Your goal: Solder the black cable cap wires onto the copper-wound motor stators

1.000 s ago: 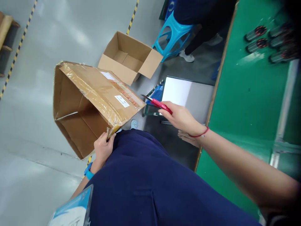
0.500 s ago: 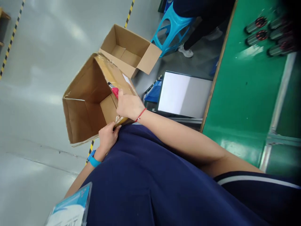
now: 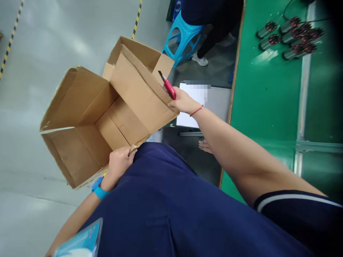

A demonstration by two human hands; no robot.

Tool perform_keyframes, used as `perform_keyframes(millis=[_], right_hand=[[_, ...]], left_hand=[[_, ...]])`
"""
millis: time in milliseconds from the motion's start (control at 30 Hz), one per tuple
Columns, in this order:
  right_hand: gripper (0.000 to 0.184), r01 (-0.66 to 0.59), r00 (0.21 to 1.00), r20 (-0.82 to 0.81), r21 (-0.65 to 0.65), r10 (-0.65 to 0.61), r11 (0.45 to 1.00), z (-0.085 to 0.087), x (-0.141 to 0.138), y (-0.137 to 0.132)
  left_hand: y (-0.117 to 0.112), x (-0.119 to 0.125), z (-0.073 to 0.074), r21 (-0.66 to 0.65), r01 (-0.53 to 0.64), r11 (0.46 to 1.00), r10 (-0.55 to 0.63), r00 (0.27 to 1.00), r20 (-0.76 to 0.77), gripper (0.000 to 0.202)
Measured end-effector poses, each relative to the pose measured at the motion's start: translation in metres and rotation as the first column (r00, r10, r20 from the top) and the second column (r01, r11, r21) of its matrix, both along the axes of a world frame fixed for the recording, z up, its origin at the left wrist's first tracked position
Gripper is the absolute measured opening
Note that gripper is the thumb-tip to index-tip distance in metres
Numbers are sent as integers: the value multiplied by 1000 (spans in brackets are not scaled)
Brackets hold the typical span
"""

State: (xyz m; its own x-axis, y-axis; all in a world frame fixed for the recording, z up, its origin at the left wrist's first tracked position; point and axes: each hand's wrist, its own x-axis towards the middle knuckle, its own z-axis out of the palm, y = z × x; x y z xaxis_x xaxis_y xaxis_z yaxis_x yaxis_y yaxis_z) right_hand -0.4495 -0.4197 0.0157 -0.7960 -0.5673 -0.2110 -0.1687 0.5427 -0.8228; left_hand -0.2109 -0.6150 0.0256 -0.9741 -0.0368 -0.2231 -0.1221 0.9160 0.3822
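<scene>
A large cardboard box [image 3: 125, 121] with its top open is held against my body, its inside bare to view. My left hand [image 3: 120, 160] is closed around the near edge of the box, by a taped corner. In my right hand [image 3: 183, 100] is a red box cutter [image 3: 169, 89], its dark blade tip pointing up and left. The fingers of that hand also lie at the outer end of a side flap, which is swung outward to the right. Part of the right fingers is hidden behind the flap and the cutter.
Behind the box stands a second open cardboard box [image 3: 160, 66]. A blue stool [image 3: 180, 37] with a seated person is beyond it. On the right, a green table [image 3: 268, 100] carries several metal motor parts [image 3: 269, 42]. A white-topped surface [image 3: 219, 103] lies between box and table.
My right hand has moved right with the box cutter, away from the box's middle. The side flap now stands folded outward, and the box opening has swung left and wider.
</scene>
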Motion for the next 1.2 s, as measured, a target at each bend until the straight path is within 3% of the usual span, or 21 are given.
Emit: perform_keyframes(millis=[67,133,233,367,433,500,567,667,800,933,1000,1100,1200], right_hand=[[58,136,991,27,-55,-134,989,-12,-14,6],[53,215,975,61,-40,-212,976,-15,-17,-8],[32,251,956,170,-60,-238,966,2,-6,-48],[26,286,928,324,-309,-183,907,33,7,-79],[24,332,926,299,-360,-229,872,38,8,-72],[24,412,898,303,-329,-318,850,33,10,-52],[23,512,839,349,-250,-417,822,21,14,-26],[26,612,763,382,-166,-522,773,-4,31,8],[37,710,668,414,-109,-618,695,-32,62,32],[41,777,583,457,-74,-672,625,-47,88,46],[41,799,555,470,-70,-686,598,-47,97,54],[41,838,516,461,-98,-722,537,-39,104,68],[42,893,448,403,-176,-798,413,-21,104,89]], left_hand=[[-11,17,2,32,-39,999,40,998,-52,24],[-20,27,3,66,-66,996,72,993,-92,24],[-33,32,4,115,-128,985,144,978,-148,25],[-56,25,10,183,-292,939,330,914,-235,29],[-70,17,16,216,-408,887,456,847,-275,32],[-84,8,22,248,-514,821,570,765,-299,36],[-96,-3,27,291,-581,760,649,698,-302,39],[-106,-23,31,368,-606,705,706,651,-279,39],[-101,-54,33,455,-588,669,731,632,-258,39],[-83,-84,43,560,-521,645,742,604,-292,38],[-70,-100,59,615,-424,665,714,602,-357,37],[-47,-125,95,664,-213,716,623,625,-471,37],[-22,-148,139,696,5,718,541,626,-562,30]])
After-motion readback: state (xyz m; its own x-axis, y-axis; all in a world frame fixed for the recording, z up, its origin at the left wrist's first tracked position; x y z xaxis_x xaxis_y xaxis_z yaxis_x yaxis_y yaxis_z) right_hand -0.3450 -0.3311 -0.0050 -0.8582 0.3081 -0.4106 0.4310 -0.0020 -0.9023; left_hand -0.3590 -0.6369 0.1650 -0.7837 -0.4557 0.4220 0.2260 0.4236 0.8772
